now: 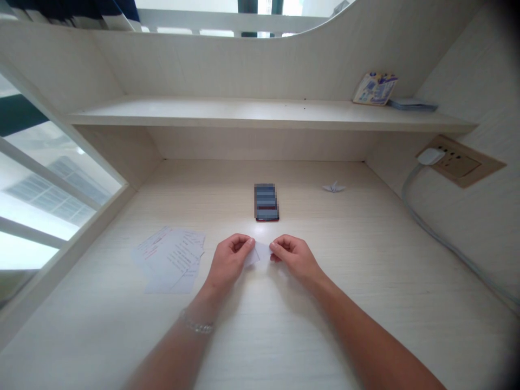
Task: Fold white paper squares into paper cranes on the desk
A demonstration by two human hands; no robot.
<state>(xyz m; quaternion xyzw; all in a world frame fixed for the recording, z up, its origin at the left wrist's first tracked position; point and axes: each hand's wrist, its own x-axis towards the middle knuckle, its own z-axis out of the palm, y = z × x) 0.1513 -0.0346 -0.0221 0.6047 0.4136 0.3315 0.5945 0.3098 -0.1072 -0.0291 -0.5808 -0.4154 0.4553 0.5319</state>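
Between my two hands is a small piece of folded white paper point(262, 250), held just above the desk. My left hand point(232, 257) pinches its left side between thumb and fingers, and a bracelet point(199, 326) circles that wrist. At the right edge of the paper, my right hand point(296, 254) pinches with thumb and forefinger. Parts of the paper are hidden behind the fingers. A phone point(266, 202) with a blurred screen lies flat just beyond the hands.
Several sheets with handwriting point(173, 260) lie overlapped at the left. A folded paper crane point(333, 187) sits at the back right. Above runs a shelf point(227, 111) bearing a colourful packet point(375, 88). A cable point(442, 244) hangs from a wall socket point(461, 161) on the right.
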